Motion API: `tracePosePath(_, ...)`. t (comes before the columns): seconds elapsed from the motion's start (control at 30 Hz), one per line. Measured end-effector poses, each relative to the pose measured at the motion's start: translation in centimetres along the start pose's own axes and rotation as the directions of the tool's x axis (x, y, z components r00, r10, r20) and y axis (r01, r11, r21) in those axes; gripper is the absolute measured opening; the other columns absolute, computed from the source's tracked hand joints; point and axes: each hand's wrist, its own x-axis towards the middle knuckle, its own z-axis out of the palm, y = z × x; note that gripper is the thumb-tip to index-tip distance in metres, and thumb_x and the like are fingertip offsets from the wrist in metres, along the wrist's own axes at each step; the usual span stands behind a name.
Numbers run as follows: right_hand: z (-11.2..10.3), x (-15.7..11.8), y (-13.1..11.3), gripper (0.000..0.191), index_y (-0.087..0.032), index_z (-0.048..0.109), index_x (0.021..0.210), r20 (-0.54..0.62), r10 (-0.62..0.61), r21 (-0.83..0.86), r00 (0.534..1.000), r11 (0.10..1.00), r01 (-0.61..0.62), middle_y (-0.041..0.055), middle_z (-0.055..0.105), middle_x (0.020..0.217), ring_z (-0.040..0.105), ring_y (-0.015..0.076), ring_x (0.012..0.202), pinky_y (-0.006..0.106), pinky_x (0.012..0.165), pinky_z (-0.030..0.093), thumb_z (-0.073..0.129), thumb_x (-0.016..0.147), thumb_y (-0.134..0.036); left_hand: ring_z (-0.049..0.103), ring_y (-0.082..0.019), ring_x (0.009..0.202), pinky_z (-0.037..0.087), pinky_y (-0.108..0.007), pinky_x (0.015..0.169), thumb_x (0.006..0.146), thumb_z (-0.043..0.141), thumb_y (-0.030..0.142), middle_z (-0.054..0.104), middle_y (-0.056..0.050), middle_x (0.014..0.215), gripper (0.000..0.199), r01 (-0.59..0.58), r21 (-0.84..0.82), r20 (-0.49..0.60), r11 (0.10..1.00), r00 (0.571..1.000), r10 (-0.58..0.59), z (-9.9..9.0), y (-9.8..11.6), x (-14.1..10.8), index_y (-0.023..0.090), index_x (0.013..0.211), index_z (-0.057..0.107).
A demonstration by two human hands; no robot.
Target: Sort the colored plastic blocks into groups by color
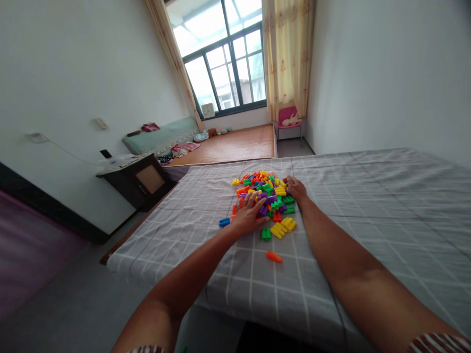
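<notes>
A heap of colourful plastic toy building pieces (265, 189) lies on a grey checked bed sheet (206, 206). My left hand (250, 214) rests on the heap's near left side, its fingers spread over the pieces. At the far right side, my right hand (296, 188) touches the heap's edge; its fingertips are partly hidden, so I cannot make out a grip. Loose pieces lie around: a blue one (224, 222) left of my left hand, a green one (266, 234) and yellow ones (283, 227) in front, and an orange one (274, 257) nearest me.
Beyond the sheet stands another bed with a brown mat (239, 142), cloths lying on its left. A dark cabinet (147, 179) is at the left. A pink chair (289, 116) holding a soft toy stands by the curtain (289, 59). The sheet's edge drops off nearest me.
</notes>
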Motion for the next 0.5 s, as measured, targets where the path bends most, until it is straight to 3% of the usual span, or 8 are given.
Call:
tracePosePath(0.13, 0.0, -0.1, 0.5, 0.055, -0.02, 0.069, 0.098, 0.014, 0.016, 0.091, 1.0, 0.996, -0.017, 0.0087, 0.073, 0.099, 0.068, 0.0211, 0.087, 0.035, 0.082, 0.053, 0.026, 0.095, -0.053, 0.026, -0.034, 0.143, 0.02, -0.053, 0.117, 0.071, 0.07, 0.063, 0.034, -0.007, 0.155, 0.073, -0.08, -0.158, 0.008, 0.984, 0.997, 0.082, -1.5, -3.6, 4.4, 0.034, 0.136, 0.053)
tracePosePath(0.23, -0.1, 0.0, 0.6, 0.058, -0.019, 0.069, 0.101, 0.018, 0.022, 0.102, 1.0, 0.995, -0.024, 0.0093, 0.073, 0.103, 0.068, 0.0204, 0.092, 0.034, 0.084, 0.052, 0.023, 0.096, -0.054, 0.033, -0.028, 0.141, 0.025, -0.046, 0.116, 0.089, 0.051, 0.054, 0.045, -0.009, 0.148, 0.049, 0.116, -0.238, -0.12, 0.964, 0.982, -0.148, -2.9, -8.2, 8.2, 0.026, 0.128, 0.061)
tracePosePath(0.33, 0.0, -0.2, 0.0, 0.055, -0.019, 0.07, 0.103, 0.055, -0.039, 0.034, 0.998, 0.999, 0.037, 0.01, 0.071, 0.11, 0.066, 0.0218, 0.102, 0.035, 0.092, 0.049, 0.024, 0.097, -0.051, 0.036, -0.027, 0.139, 0.024, -0.043, 0.116, 0.094, 0.044, 0.046, 0.056, -0.012, 0.137, 0.043, 0.353, -0.264, -0.068, 0.898, 0.922, -0.382, -3.5, -12.4, 11.3, 0.019, 0.12, 0.065)
tracePosePath(0.4, 0.0, -0.3, -0.5, 0.051, -0.021, 0.069, 0.106, 0.101, -0.113, 0.012, 0.988, 0.994, 0.113, 0.009, 0.07, 0.114, 0.064, 0.0218, 0.105, 0.036, 0.096, 0.047, 0.026, 0.098, -0.047, 0.043, -0.028, 0.132, 0.029, -0.044, 0.113, 0.093, 0.042, 0.048, 0.062, -0.012, 0.129, 0.044, 0.38, -0.279, -0.026, 0.882, 0.915, -0.403, -3.2, -14.2, 12.6, 0.018, 0.115, 0.067)
tracePosePath(0.5, 0.1, -0.5, -1.0, 0.046, -0.025, 0.068, 0.109, 0.153, -0.193, 0.013, 0.969, 0.981, 0.194, 0.0054, 0.069, 0.116, 0.065, 0.0208, 0.105, 0.035, 0.095, 0.049, 0.028, 0.098, -0.045, 0.056, -0.027, 0.116, 0.041, -0.042, 0.102, 0.092, 0.039, 0.056, 0.069, -0.009, 0.114, 0.05, 0.339, -0.323, 0.031, 0.883, 0.937, -0.349, -2.0, -15.3, 13.6, 0.018, 0.107, 0.069)
